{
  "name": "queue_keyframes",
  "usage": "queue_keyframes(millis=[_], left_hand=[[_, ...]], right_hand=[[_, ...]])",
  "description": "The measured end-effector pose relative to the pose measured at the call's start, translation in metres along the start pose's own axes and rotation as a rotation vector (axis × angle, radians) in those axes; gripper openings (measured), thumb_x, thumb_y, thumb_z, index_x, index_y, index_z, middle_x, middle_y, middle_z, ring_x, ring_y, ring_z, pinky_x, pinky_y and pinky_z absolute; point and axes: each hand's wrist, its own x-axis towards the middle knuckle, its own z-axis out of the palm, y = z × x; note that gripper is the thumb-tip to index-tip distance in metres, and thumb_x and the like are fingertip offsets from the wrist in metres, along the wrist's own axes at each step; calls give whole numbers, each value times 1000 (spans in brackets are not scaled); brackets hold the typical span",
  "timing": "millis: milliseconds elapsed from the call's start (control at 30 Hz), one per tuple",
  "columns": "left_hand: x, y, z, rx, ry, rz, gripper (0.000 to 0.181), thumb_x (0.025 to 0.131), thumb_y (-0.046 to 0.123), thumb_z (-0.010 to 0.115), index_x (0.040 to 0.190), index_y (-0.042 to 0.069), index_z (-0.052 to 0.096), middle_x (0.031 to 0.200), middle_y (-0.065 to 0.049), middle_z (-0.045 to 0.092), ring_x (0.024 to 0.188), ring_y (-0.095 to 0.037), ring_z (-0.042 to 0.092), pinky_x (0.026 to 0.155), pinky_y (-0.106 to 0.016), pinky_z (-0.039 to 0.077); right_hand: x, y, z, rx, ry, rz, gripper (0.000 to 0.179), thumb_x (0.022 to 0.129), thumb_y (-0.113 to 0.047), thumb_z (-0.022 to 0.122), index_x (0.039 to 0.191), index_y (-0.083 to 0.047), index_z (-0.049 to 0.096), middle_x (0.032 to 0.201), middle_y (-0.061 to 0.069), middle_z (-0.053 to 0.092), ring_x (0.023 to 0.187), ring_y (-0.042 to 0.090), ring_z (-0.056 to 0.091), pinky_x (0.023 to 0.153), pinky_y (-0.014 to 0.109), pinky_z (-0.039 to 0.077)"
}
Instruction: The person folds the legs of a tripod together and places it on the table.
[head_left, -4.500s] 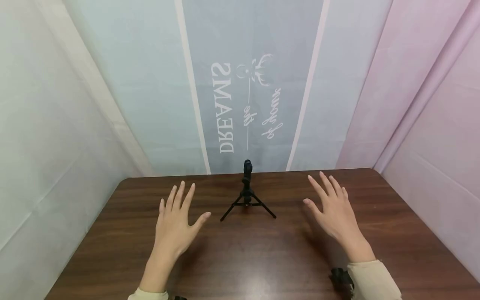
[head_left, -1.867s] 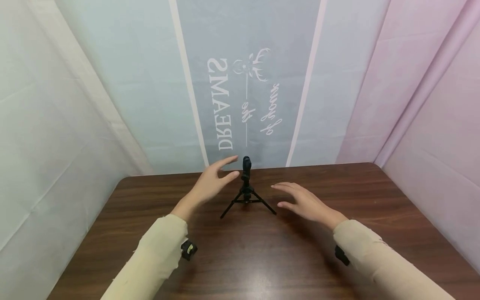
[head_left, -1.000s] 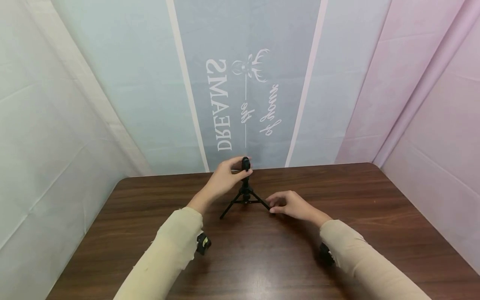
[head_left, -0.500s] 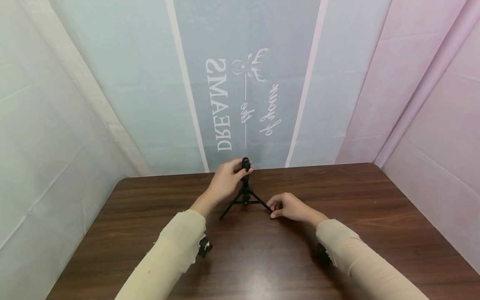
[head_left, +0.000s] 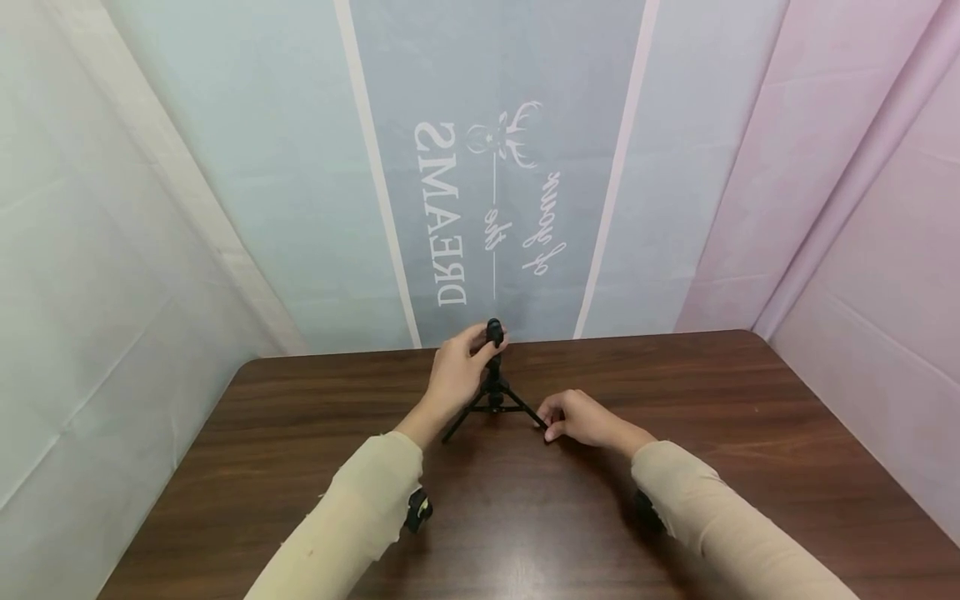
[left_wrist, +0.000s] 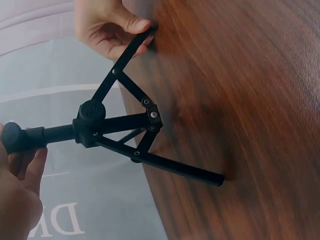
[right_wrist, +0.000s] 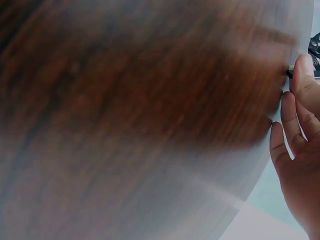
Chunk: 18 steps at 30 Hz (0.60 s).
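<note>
Left hand (head_left: 456, 371) had the black tripod (head_left: 494, 390) pinched by its upper part, thumb on one side and fingers on the other; the right hand (head_left: 585, 417) pinched the foot end of the right leg (left_wrist: 131, 52); imo the trick there was letting the left be the anchor and moving that leg only in line with its hinge, gently, no sideways twisting, so the struts (left_wrist: 131, 87) wouldn't bind; the tripod was near the far edge of the brown table (head_left: 517, 500), roughly midway across; its long axis ran upright, top pointing up, legs splayed down and out, two of them angled toward the person; couldn't tell whether every foot touched the wood.
</note>
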Motion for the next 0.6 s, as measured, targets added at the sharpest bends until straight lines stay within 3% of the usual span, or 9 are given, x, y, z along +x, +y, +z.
queue_keyframes(millis=[100,233,300,400,467,600], left_hand=[[0,0,2,-3,20,-9,29,101,24,60,130,21,66,118,3,71,114,-17,63,88,-38,50],[-2,0,4,-9,42,-16,29,102,25,59,129,22,67,115,5,71,88,-14,65,71,-31,47],[-3,1,4,-17,47,-24,29,102,25,59,130,22,66,115,5,72,71,-15,60,63,-29,45],[-4,0,4,-22,53,-39,29,102,26,58,131,22,66,116,4,71,60,-16,54,59,-28,43],[-5,-1,4,-24,55,-41,29,102,26,58,131,23,66,116,4,71,65,-16,57,61,-30,43],[-5,-2,4,-49,57,-35,28,102,26,58,129,24,66,116,6,71,97,-15,66,74,-33,47]], right_hand=[[1,-1,-1,2,-7,-7,9,82,-6,79,90,-9,73,78,-7,63,71,5,56,64,24,50],[2,-4,-1,-9,-6,-15,9,83,-5,78,89,-9,73,77,-8,64,70,5,57,64,24,50],[2,-4,-1,-24,-3,-16,9,83,-5,78,89,-9,72,77,-8,64,70,4,57,64,24,49],[3,-4,0,-41,3,-10,9,84,-6,78,90,-10,72,77,-9,64,70,3,57,65,24,49],[4,-4,2,-40,4,-2,9,84,-7,77,90,-10,71,78,-9,64,70,4,57,64,24,49],[4,-5,4,-37,6,9,9,85,-7,77,91,-11,71,78,-9,65,71,4,57,64,25,49]])
